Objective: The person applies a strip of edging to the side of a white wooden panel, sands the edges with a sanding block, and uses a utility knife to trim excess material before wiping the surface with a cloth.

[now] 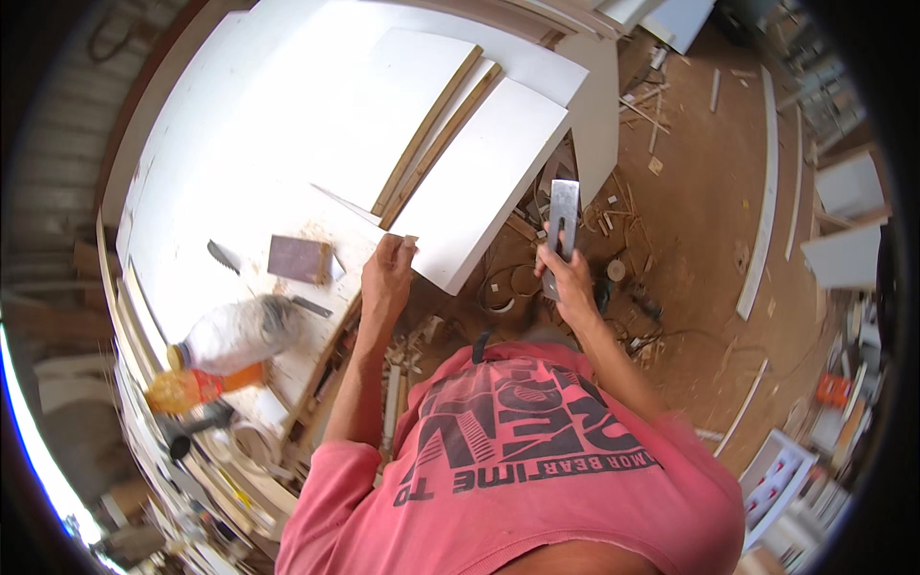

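Note:
My right hand (572, 281) is closed round a flat, slotted metal plane iron (565, 199), held up to the right of the bench's corner. At the near edge of a white panel (498, 182), my left hand (383, 273) pinches a small tan piece (410, 242), too small to name surely. Just beyond that hand lie two long wood strips (439, 149) on the white sheets. A brown rectangular block (298, 260) rests on the dusty bench top to its left.
A clear plastic bottle (235, 335), an orange bottle (196, 388), a short saw blade (224, 255) and a narrow dark tool (310, 307) lie on the bench's left part. Wood offcuts (644, 115) and long white strips (760, 220) litter the brown floor at right.

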Demonstrator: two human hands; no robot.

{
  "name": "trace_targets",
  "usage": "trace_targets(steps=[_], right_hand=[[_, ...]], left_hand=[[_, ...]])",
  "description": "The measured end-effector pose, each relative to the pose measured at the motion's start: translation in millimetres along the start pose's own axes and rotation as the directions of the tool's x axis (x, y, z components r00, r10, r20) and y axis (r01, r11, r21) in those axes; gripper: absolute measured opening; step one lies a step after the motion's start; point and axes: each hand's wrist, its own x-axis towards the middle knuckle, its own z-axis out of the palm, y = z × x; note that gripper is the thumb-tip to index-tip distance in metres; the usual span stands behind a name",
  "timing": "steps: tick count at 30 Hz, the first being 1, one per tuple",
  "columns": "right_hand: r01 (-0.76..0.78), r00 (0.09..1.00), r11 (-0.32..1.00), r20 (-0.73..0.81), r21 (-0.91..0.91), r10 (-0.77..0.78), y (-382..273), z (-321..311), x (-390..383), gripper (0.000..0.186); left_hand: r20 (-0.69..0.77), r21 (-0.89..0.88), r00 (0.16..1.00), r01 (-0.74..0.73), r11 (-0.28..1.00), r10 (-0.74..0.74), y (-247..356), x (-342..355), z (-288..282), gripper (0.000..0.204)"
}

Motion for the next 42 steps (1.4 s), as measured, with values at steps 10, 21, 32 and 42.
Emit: trace_targets(steps=[10, 21, 32, 42], right_hand=[[0.119, 0.873, 0.991, -0.481, 0.061, -0.075, 47, 92, 18, 0.041], [0.419, 0.876, 0.846, -0.1, -0.33, -0.472, -88, 142, -14, 0.05], [0.192, 0.933, 0.476, 0.008, -0.858, -0.361, -33, 128, -138, 0.065], [0.167, 0.921, 0.321, 0.032, -0.932, -0.388, -30, 131, -143, 0.064]], left_hand=[[0.563, 0.413, 0.659, -0.748, 0.52, 0.499, -48, 16, -12, 0.082], [0.157, -0.079, 0.817, -0.55, 0.831, 0.555, -11, 20, 35, 0.07], [0.17, -0.012, 0.806, -0.574, 0.819, 0.567, -12, 1, 37, 0.084], [0.177, 0.007, 0.794, -0.592, 0.806, 0.581, -10, -2, 44, 0.093]])
